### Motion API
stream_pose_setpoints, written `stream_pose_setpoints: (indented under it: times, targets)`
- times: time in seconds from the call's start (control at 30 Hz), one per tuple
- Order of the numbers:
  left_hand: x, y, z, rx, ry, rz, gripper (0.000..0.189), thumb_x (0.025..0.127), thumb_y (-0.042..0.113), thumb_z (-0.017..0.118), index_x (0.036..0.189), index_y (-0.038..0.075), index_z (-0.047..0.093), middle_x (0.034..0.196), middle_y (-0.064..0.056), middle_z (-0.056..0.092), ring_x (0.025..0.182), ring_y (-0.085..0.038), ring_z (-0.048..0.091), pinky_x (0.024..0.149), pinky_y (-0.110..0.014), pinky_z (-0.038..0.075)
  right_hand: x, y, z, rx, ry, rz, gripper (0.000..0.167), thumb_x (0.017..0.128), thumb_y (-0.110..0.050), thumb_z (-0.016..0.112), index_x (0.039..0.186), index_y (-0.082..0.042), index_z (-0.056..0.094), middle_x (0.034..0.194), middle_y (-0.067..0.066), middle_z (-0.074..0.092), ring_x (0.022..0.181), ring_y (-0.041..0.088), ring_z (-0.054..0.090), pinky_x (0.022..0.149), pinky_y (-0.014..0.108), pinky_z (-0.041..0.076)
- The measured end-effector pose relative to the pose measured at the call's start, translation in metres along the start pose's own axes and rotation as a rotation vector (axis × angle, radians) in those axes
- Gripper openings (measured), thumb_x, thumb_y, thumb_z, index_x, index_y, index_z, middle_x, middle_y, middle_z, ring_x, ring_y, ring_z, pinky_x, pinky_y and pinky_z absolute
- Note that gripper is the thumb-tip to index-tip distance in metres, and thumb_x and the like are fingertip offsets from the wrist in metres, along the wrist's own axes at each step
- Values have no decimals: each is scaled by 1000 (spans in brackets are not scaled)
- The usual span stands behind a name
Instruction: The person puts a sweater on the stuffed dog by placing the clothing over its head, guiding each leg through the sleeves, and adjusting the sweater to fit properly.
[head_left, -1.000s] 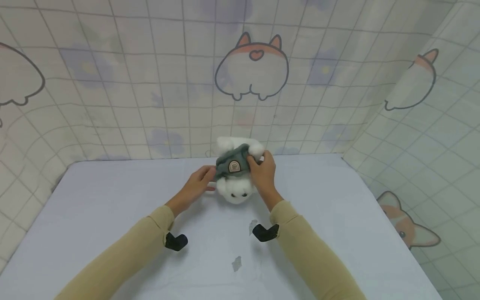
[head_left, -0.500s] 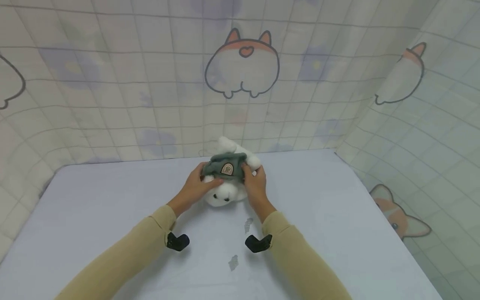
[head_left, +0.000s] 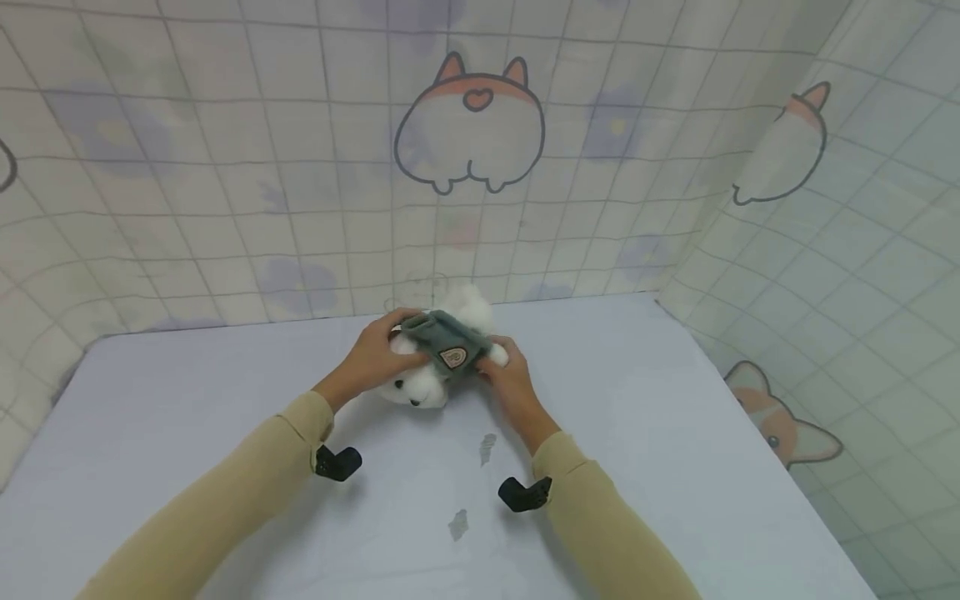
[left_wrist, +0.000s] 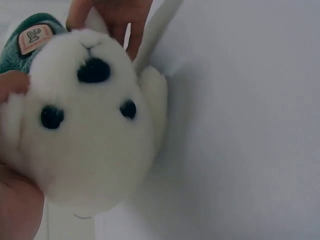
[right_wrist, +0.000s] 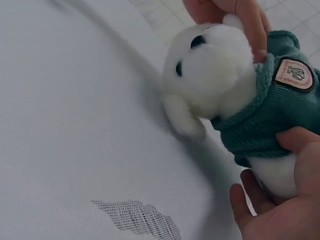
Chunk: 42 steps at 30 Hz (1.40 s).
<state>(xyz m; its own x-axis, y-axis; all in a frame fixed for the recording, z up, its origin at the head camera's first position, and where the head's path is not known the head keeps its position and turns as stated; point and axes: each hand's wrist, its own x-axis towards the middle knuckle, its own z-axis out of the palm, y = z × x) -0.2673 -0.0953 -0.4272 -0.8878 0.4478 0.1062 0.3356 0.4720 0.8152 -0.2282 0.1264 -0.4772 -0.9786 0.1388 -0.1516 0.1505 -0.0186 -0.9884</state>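
A white plush dog (head_left: 422, 390) in a green knitted sweater (head_left: 442, 329) lies face up near the table's back edge, its head toward the front left. My left hand (head_left: 375, 354) grips it at the neck and head, thumb over the sweater. My right hand (head_left: 513, 379) holds its other side, with the thumb on the sweater and the fingers round a white limb. Black eyes, a nose and a stitched mouth show on the face (left_wrist: 95, 140) in the left wrist view. A pale badge (right_wrist: 295, 75) sits on the sweater's chest in the right wrist view.
The white table (head_left: 615, 433) runs under both arms. Two grey patches (head_left: 458, 525) mark its surface. A checked curtain with printed corgis (head_left: 471, 125) closes off the back and the sides. Black wrist mounts (head_left: 337, 463) stick out from both sleeves.
The plush dog has turned, its head swinging to the left. My left hand has gone from beside the sweater to a grip on the dog. The right hand keeps its hold.
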Motion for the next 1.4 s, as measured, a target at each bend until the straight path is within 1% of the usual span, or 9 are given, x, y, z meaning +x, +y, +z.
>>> stream_pose_setpoints:
  times: [0.13, 0.2, 0.4, 0.6, 0.7, 0.83, 1.03, 1.17, 1.4]
  targets:
    - [1, 4, -7, 50, -4, 88, 57, 81, 13, 76, 133, 13, 52, 137, -11, 55, 132, -30, 48, 111, -45, 40, 0, 4, 0, -177, -84, 10, 56, 84, -11, 67, 137, -15, 50, 143, 4, 50, 133, 22, 46, 112, 42, 38]
    - [1, 5, -9, 74, -9, 100, 55, 81, 13, 76, 132, 13, 54, 136, -10, 57, 131, -30, 50, 109, -47, 42, -1, 1, 0, -261, -101, -3, 61, 83, -16, 69, 141, -16, 48, 145, 4, 50, 139, 23, 41, 116, 44, 32]
    - [-1, 7, -9, 139, 7, 53, 52, 82, 18, 76, 130, 16, 55, 133, -10, 60, 124, -32, 55, 101, -51, 46, -6, -12, -1, -420, -75, -85, 50, 86, -15, 63, 135, -11, 52, 133, 10, 58, 123, 28, 55, 104, 45, 46]
    - [-4, 10, -7, 150, 6, 13, 52, 83, 18, 76, 130, 15, 55, 132, -11, 60, 123, -32, 55, 100, -52, 46, -11, -34, -9, -274, -58, -148, 39, 94, -6, 45, 133, -11, 51, 138, 9, 52, 123, 26, 56, 102, 42, 47]
    - [-5, 10, -9, 147, 4, 9, 51, 83, 20, 76, 129, 16, 55, 131, -10, 61, 122, -31, 56, 100, -51, 47, -10, -45, -10, -251, -58, -199, 35, 99, -22, 49, 134, -17, 51, 136, 7, 53, 120, 26, 56, 100, 42, 47]
    - [-4, 9, -12, 156, 7, 17, 50, 83, 22, 76, 128, 17, 56, 130, -8, 61, 122, -30, 57, 101, -50, 47, -3, -47, -9, -293, -71, -251, 40, 93, -37, 63, 130, -23, 55, 133, 2, 55, 113, 24, 59, 94, 40, 51]
    - [-2, 10, -17, 148, -33, 8, 52, 85, 34, 74, 132, 20, 54, 135, -5, 58, 124, -32, 56, 104, -47, 46, 1, -47, -8, -323, -58, -254, 32, 90, -19, 67, 122, -13, 62, 130, 4, 60, 108, 24, 62, 90, 36, 54]
    - [-2, 14, -22, 105, -48, -7, 50, 91, 40, 66, 134, 18, 53, 137, -5, 56, 122, -32, 56, 102, -47, 47, 3, -46, -9, -329, -59, -242, 32, 90, -18, 67, 120, -13, 62, 129, 4, 61, 109, 25, 61, 88, 35, 54]
    - [1, 26, -28, 93, -2, 39, 25, 99, 28, 55, 119, 16, 65, 125, -4, 64, 115, -23, 60, 94, -42, 53, 4, -45, -12, -344, -79, -243, 33, 90, -23, 68, 121, -16, 63, 130, 3, 61, 107, 25, 62, 82, 31, 52]
